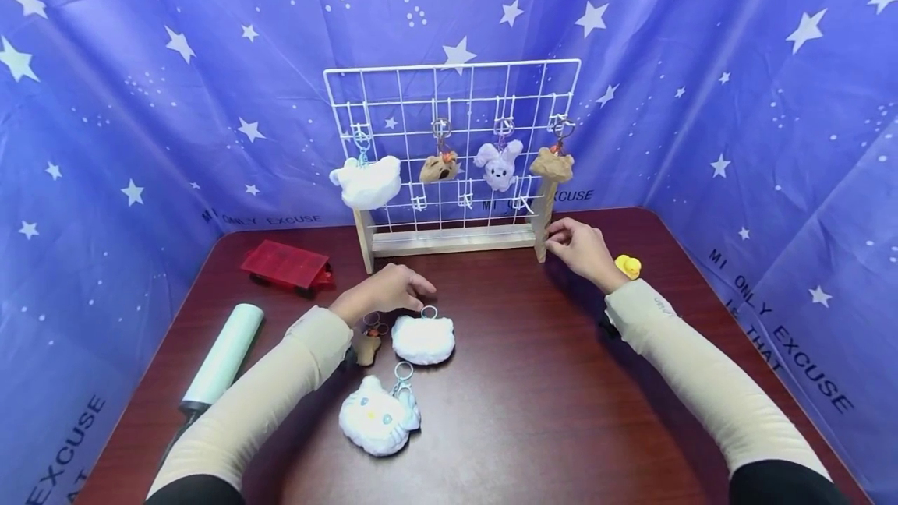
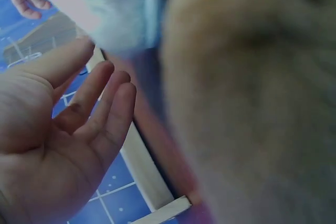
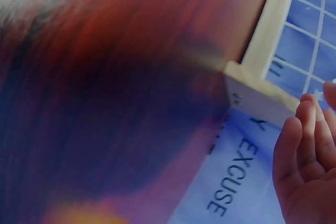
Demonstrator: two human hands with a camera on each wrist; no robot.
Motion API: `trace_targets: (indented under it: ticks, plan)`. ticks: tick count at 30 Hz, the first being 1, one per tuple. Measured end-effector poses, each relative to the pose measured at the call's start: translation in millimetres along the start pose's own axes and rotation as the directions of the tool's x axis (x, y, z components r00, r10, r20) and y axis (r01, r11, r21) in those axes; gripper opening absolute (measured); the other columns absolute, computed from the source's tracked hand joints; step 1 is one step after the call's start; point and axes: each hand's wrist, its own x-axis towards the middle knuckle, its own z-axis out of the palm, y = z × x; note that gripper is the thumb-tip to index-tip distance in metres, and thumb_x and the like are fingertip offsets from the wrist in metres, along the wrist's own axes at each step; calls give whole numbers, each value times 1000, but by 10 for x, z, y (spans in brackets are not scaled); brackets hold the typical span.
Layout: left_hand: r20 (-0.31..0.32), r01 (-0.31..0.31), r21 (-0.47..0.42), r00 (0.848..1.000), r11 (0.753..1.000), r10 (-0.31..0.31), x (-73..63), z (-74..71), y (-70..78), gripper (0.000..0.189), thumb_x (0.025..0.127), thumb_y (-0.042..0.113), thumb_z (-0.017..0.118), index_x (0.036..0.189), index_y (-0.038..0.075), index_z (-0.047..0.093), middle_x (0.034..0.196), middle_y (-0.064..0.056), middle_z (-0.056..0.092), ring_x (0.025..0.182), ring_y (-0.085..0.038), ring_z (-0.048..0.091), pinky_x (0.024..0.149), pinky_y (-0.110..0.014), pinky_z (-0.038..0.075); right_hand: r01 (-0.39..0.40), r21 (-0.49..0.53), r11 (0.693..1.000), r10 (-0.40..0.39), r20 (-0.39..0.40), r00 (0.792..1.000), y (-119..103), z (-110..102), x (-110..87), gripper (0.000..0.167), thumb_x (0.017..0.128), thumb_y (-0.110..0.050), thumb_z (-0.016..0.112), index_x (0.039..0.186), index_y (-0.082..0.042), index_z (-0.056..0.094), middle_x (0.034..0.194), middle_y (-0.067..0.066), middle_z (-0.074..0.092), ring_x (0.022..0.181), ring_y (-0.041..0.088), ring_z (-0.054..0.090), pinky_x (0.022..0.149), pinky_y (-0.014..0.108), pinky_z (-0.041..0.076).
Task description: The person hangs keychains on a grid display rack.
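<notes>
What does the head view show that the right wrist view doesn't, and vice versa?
Only the head view shows the left hand, the plush keychains, the red cart and the pale green cylinder. Only the right wrist view shows the palm side of the right hand. Both show that hand, the wire rack, the dark red table and the lettered blue curtain; the yellow duck is probably the wrist view's yellow blur.

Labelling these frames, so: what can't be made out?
Head: green tube, lower end partly hidden behind the left sleeve.
Head: white plush near the left hand, no face showing, probably turned away.
Left wrist: brown fuzzy thing, blurred, cut off by the right edge.
Right wrist: yellow patch, blurred, cut off by the bottom edge.
Right wrist: right hand, cut off by the right edge.
</notes>
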Motion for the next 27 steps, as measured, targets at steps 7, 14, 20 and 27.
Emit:
trace_targets:
  ticks: [7, 14, 20, 27]
  plan:
    - [43, -51, -6, 998, 999, 51, 21, 101, -58, 34, 88, 13, 79, 121, 16, 76, 109, -3, 78, 96, -12, 73, 81, -22, 57, -97, -36, 995, 98, 16, 995, 74, 95, 49, 35, 91, -17, 74, 119, 0, 64, 99, 17, 78, 93, 34, 74, 87, 51, 54]
    - [48, -108, -14, 993, 994, 109, 28, 160, -55, 34, 86, 5, 79, 119, 14, 78, 105, -5, 74, 89, -12, 69, 76, -19, 55, -118, -92, 989, 120, 22, 993, 107, 170, 107, 36, 90, -20, 74, 121, -4, 65, 98, 15, 79, 95, 36, 74, 85, 53, 54]
    - [39, -142, 25, 989, 990, 141, 46, 196, -71, 35, 83, 2, 79, 116, 15, 79, 102, -4, 71, 81, -6, 62, 73, -18, 52, -125, -175, 977, 137, 60, 989, 114, 229, 101, 44, 92, -24, 74, 129, -5, 62, 94, 15, 78, 90, 36, 74, 81, 56, 55]
    - [75, -158, 32, 985, 987, 155, 34, 159, -62, 34, 85, 2, 77, 116, 17, 79, 103, -5, 70, 80, -5, 58, 73, -18, 50, -142, -223, 965, 162, 75, 984, 114, 241, 103, 46, 92, -28, 73, 130, -5, 61, 95, 15, 78, 90, 35, 74, 81, 57, 56]
